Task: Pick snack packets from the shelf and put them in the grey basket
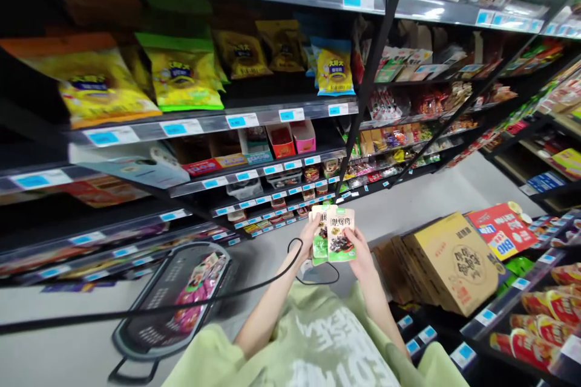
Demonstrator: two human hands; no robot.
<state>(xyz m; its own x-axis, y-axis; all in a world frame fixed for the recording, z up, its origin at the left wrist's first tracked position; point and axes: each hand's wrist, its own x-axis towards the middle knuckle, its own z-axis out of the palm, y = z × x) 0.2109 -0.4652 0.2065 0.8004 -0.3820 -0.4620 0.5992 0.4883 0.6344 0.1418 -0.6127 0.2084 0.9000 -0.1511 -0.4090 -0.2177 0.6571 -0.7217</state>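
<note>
Well, two packets are off the shelf and up in front of the body, neither of them in the basket (170,278). The left hand (309,236) has its grip closed on the back packet (320,242); the right hand (358,251) pinches the front packet (341,239), thumb on its face, overlapping the other. Down on the floor (254,254) to the left, the basket already carries some pink goods (188,317), with plenty of bare bottom showing. A black cable (91,317) runs across it, between hands and basket. Snack bags (181,78) line the shelf (204,126) at left; cardboard boxes (458,260) crowd the right side
</note>
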